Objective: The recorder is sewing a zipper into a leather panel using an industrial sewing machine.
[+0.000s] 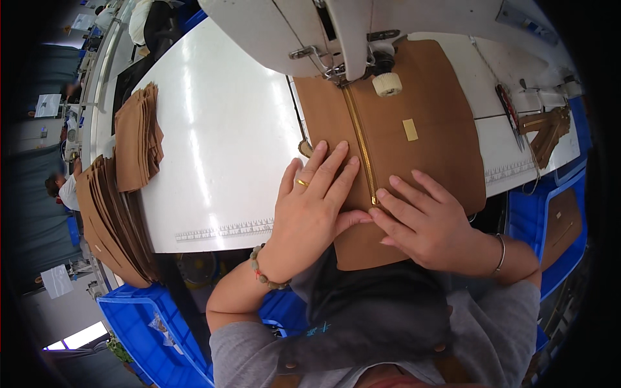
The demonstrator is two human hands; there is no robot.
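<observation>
So there's one brown panel [446, 142] with one gold zipper [364, 154] on the table [220, 129], partly under one sewing machine [278, 32]. Left hand [307, 207] and right hand [432, 229] lie flat on it, fingers spread; two brown stacks [137, 142] sit at left.

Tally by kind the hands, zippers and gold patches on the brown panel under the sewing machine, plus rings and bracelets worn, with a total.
Hands: 2 (left hand, right hand)
Gold-toothed zipper: 1
Gold rectangular patch: 1
Gold ring: 1
Bracelets: 2 (beaded bracelet, metal bangle)
Total: 7
</observation>
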